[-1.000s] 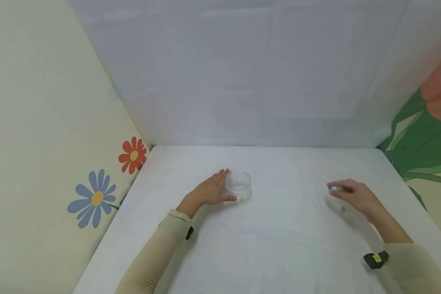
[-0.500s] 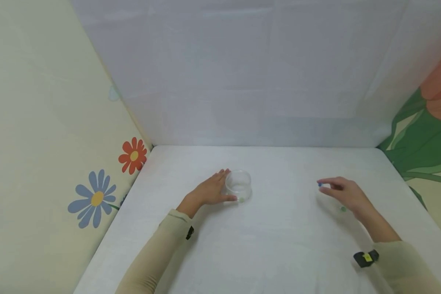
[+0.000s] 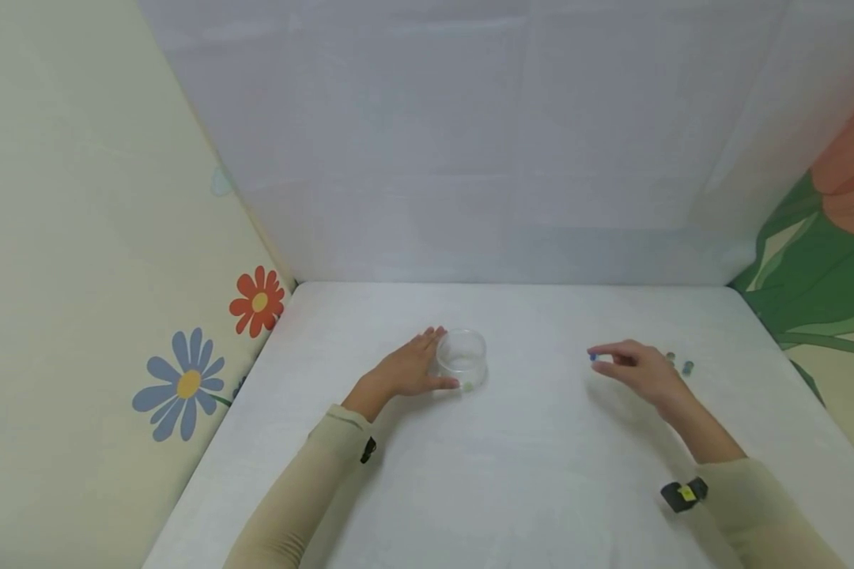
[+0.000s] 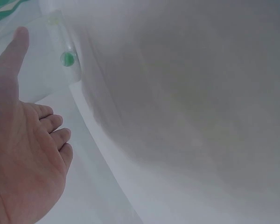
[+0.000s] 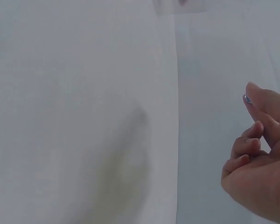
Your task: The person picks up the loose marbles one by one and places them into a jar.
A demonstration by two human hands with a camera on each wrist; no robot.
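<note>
Pinching a small blue marble (image 3: 593, 357) between thumb and forefinger, the right hand (image 3: 644, 372) is well apart from the clear container (image 3: 475, 373), which stands to its left, just beside the left hand (image 3: 408, 369), thumb and fingers spread.

The transparent, colourless round container (image 3: 472, 367) is letting the white fabric table cover (image 3: 541, 450) show through. By its wall, a small round two-tone marble (image 4: 68, 59) is showing green with clear. The small rounded blue piece (image 3: 594, 357) is reading bright blue; two small grey-green marbles (image 3: 687, 367) are reading duller. Plain beige fabric sleeves (image 3: 295, 482) are accompanying a black wrist-worn device (image 3: 672, 498) with yellow patch. The cream wall (image 3: 78, 197) is displaying blue-petalled (image 3: 160, 397) and red-petalled painted flowers (image 3: 245, 305), both yellow-centred.
</note>
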